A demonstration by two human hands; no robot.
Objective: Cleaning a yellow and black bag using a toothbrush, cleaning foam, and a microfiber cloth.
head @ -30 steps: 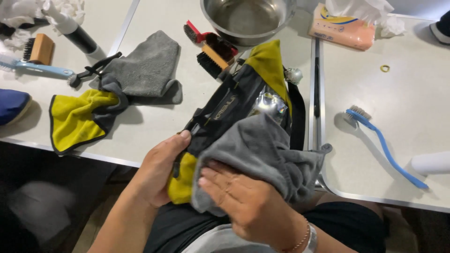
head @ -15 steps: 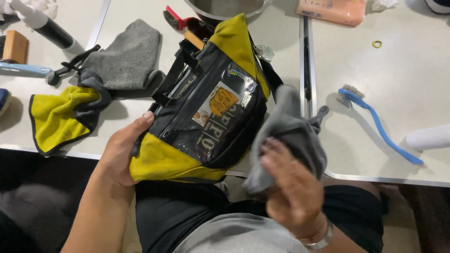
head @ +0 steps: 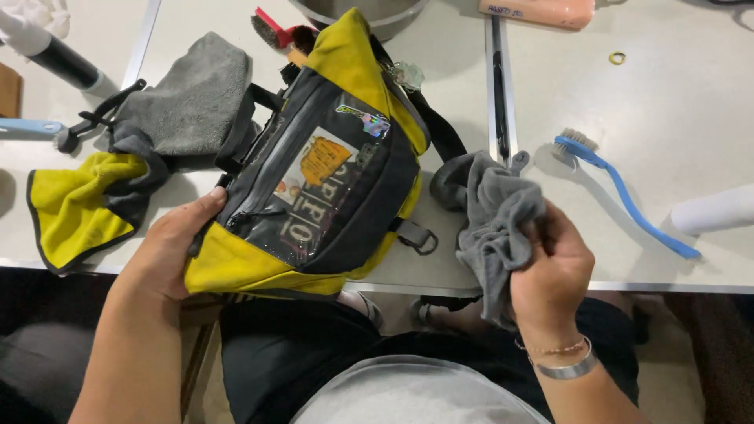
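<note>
Head view: left hand clamps the lower corner of a yellow-and-black waist bag, thumb on top, tilting its printed face up off the white table edge, likely to expose it for wiping. Right hand has fingers closed around a bunched grey cloth, lifted just beside the bag. Counts: two grey cloths, second one lying flat; one yellow cloth; one blue brush.
</note>
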